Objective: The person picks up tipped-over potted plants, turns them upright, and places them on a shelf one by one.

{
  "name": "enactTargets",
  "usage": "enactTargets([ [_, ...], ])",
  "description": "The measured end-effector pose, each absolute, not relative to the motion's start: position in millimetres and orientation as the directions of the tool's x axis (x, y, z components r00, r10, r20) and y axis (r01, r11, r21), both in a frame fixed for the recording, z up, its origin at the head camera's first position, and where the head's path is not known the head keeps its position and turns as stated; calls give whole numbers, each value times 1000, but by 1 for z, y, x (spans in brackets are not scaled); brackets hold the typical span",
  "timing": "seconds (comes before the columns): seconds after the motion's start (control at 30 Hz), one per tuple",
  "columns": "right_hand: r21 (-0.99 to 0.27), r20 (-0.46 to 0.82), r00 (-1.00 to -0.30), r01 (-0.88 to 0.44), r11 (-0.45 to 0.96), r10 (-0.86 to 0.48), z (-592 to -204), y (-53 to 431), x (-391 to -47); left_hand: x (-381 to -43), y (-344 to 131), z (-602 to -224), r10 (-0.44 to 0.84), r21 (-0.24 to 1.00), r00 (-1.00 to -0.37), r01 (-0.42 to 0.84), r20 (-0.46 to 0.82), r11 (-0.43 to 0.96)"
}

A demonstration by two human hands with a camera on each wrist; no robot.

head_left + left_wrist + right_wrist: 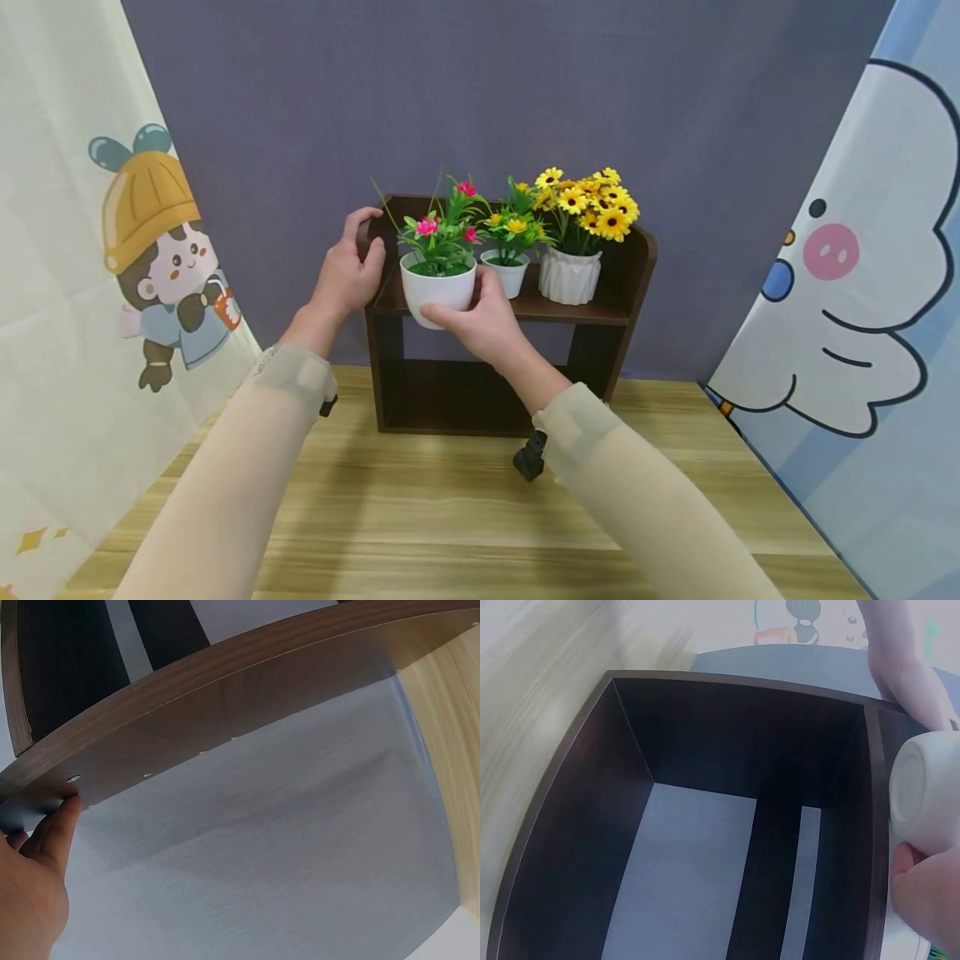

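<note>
My right hand (491, 325) grips a white pot (437, 292) of pink artificial flowers (442, 229), thumb across its front. The pot is upright before the left part of the upper level of a dark brown wooden shelf (386, 375). At the shelf's upper left end, my left hand (348, 271) holds the side panel. Its fingers touch the panel's outer face (225, 705) in the left wrist view. The right wrist view shows the underside of the white pot (934, 791) beside the shelf's upper board; whether they touch, I cannot tell.
On the upper level stand a small white pot (512, 279) of yellow flowers and a ribbed white pot (570, 279) of yellow daisies. The shelf stands on a wood-grain table (450, 517). Behind hangs a grey curtain (480, 92); printed cloths flank both sides.
</note>
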State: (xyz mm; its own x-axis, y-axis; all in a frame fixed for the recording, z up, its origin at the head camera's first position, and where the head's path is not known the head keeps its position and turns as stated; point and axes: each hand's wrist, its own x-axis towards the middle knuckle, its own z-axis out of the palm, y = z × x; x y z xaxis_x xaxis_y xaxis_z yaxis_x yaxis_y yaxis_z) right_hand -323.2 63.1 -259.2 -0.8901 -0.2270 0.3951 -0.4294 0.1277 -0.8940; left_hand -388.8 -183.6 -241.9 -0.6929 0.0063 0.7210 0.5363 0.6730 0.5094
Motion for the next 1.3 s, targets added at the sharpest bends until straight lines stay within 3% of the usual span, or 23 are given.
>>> enactTargets([
  [0.67,-849,432,-887,-461,258,-162,-255,52,-342,-389,-184,-242,5,519,-709,521,705,678],
  [1.3,-843,389,-919,-330,425,58,-253,22,-344,-388,-184,-242,4,535,-723,515,691,669],
])
